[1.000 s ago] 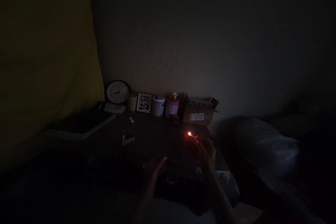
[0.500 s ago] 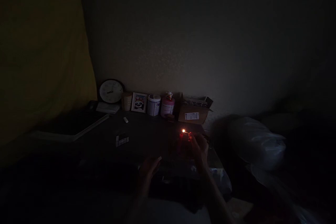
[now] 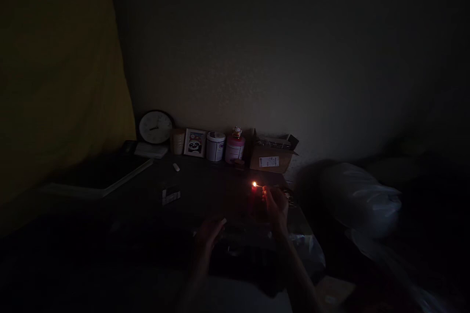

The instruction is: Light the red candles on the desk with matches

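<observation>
A burning match [image 3: 259,186] is pinched in the fingers of my right hand [image 3: 278,208] over the right part of the dark table. Its flame sits at the top of a short red candle [image 3: 253,194], which glows faintly; whether the wick burns by itself cannot be told. Lower and to the left, my left hand [image 3: 208,235] is closed around a small pale object [image 3: 223,221]. Only its end shows beyond the fingers, too dim to name. Behind my right hand lies a dark round thing [image 3: 290,196], partly covered.
Along the wall stand a round clock [image 3: 155,127], a cup [image 3: 177,142], a panda picture frame [image 3: 194,144], a white tin [image 3: 215,146], a pink tin [image 3: 234,149] and a cardboard box [image 3: 270,159]. A plastic bag [image 3: 358,200] bulges at right. Small white items [image 3: 171,196] lie left.
My right hand has moved slightly left, bringing the match flame a little left and down onto the candle top. My left hand has stayed nearly still.
</observation>
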{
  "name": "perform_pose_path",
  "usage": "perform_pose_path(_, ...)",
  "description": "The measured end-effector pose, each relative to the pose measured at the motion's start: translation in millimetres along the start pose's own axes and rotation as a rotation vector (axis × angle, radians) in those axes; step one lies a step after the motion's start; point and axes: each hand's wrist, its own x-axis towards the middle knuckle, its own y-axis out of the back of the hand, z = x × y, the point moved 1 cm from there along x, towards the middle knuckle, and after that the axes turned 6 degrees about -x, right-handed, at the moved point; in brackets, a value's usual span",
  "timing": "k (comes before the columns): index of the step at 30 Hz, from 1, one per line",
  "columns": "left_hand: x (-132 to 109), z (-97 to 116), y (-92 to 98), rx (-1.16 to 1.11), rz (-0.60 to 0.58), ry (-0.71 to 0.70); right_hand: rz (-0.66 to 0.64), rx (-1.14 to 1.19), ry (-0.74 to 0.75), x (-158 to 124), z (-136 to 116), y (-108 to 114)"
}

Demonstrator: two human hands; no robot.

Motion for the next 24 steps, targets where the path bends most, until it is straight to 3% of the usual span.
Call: perform_pose_path(24,-8.6,11.5,-5.0,-0.058,-0.013,0.009,-0.013,-0.01,-0.088,-2.8,-1.4,-1.4)
